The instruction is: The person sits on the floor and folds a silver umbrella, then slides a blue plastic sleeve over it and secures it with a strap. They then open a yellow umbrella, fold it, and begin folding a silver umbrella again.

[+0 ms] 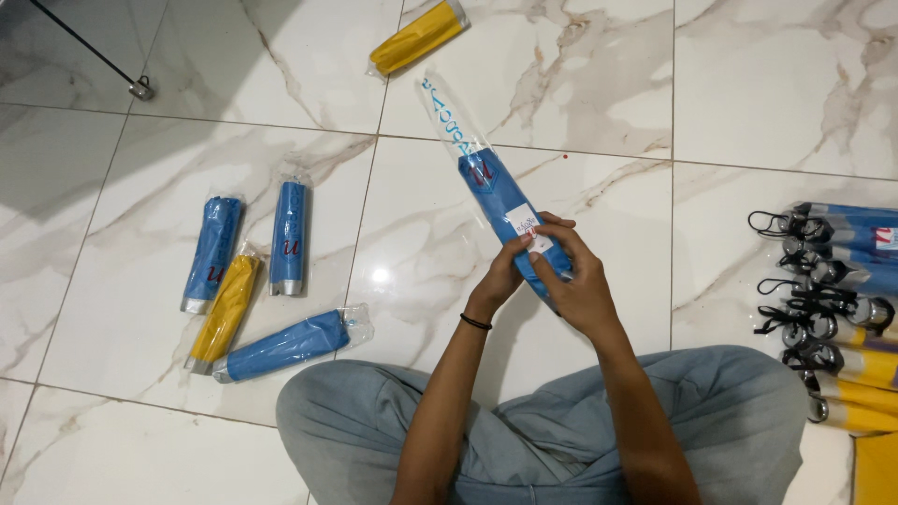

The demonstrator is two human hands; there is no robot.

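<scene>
- The marble floor (599, 84) fills the view, white tiles with brown veins and thin grout lines.
- The person sits on it, grey trousers (524, 421) across the near edge, both forearms reaching out over the lap.
- A stack of unwrapped umbrellas (842, 318) lies at the right edge, blue ones farther, yellow ones nearer, black wrist loops and silver ends pointing left.
- The blue folded umbrella (496, 192) in a clear plastic sleeve is held up at the centre, tilted so its empty sleeve end points far and left; a small white label sits on it just beyond the fingers.
- On the left lie four wrapped umbrellas close together: two blue ones (213, 251) (289, 236) farther, a yellow one (224, 311) between them and nearer, and a blue one (285, 348) nearest, lying almost crosswise.
- A wrapped yellow umbrella (418, 37) lies alone at the far edge.
- The right hand (580, 281) wraps the near end of the held umbrella, fingers closed around it.
- The left hand (505, 271) grips the same end from the left, fingers curled on the sleeve; a dark band circles that wrist.
- A thin dark rod (89, 47) with a small metal tip lies far left.
</scene>
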